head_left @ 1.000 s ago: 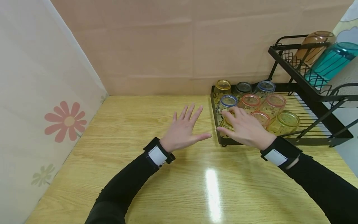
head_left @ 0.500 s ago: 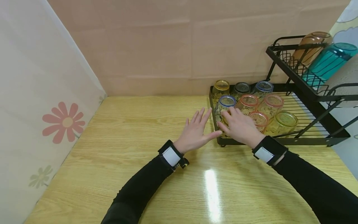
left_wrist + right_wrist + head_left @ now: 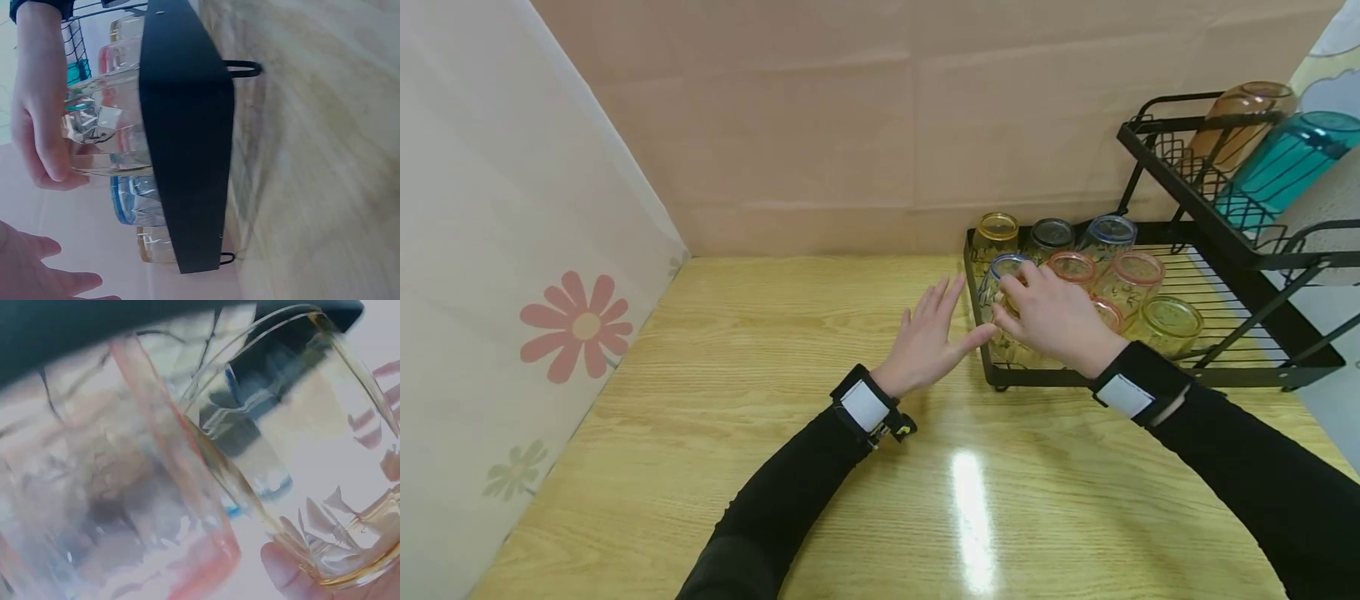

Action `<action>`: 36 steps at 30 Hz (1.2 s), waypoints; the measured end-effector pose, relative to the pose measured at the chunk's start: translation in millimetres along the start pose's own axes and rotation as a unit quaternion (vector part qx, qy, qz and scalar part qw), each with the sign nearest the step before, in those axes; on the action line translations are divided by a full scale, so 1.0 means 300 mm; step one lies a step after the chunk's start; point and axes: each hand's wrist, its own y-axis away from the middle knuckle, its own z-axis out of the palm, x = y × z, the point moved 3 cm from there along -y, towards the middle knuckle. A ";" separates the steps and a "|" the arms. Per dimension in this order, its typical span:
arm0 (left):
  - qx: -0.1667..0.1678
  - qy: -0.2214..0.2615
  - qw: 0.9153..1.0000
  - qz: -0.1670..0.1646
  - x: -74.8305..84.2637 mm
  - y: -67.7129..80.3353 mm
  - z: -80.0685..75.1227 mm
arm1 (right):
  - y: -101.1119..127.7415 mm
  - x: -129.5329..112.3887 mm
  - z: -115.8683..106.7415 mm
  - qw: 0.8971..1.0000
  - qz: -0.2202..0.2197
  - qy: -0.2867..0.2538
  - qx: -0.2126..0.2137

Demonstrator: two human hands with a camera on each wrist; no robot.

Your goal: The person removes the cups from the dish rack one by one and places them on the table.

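Observation:
My right hand (image 3: 1056, 318) grips an amber-tinted glass (image 3: 1009, 348) by its upturned base, at the front left corner of the black rack's (image 3: 1150, 379) lower tier. In the right wrist view the thumb presses by the base of this glass (image 3: 331, 462), and it leans relative to the pink-rimmed glass (image 3: 112, 487) beside it. The left wrist view has the fingers (image 3: 47, 140) on the glass (image 3: 106, 128) above the rack's side. My left hand (image 3: 923, 343) is spread, fingers straight, just left of the rack, its thumb pointing at the glass.
Several upside-down glasses fill the lower tier around it, among them a blue-rimmed one (image 3: 1006, 265) behind and a yellow one (image 3: 1167, 323) to the right. The upper tier (image 3: 1195, 196) overhangs on the right, holding an orange glass (image 3: 1243, 121) and a teal glass (image 3: 1300, 167).
My right hand's fingers have closed on the amber glass, and the hand has moved slightly up in the view. My left hand has moved right to the rack's edge, staying spread.

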 end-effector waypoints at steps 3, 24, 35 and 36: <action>0.005 0.020 1.000 -0.003 0.007 -0.015 -0.017 | -0.019 0.003 -0.040 1.000 0.001 0.004 0.011; 0.052 0.285 0.955 -0.057 -0.122 0.016 -0.134 | -0.124 -0.102 -0.070 0.981 0.076 -0.155 0.092; 0.115 0.501 0.840 -0.175 -0.160 0.072 -0.142 | -0.170 -0.170 0.065 0.888 0.170 -0.389 0.175; 0.125 0.511 0.831 -0.182 -0.158 0.076 -0.144 | -0.176 -0.180 0.077 0.878 0.176 -0.406 0.184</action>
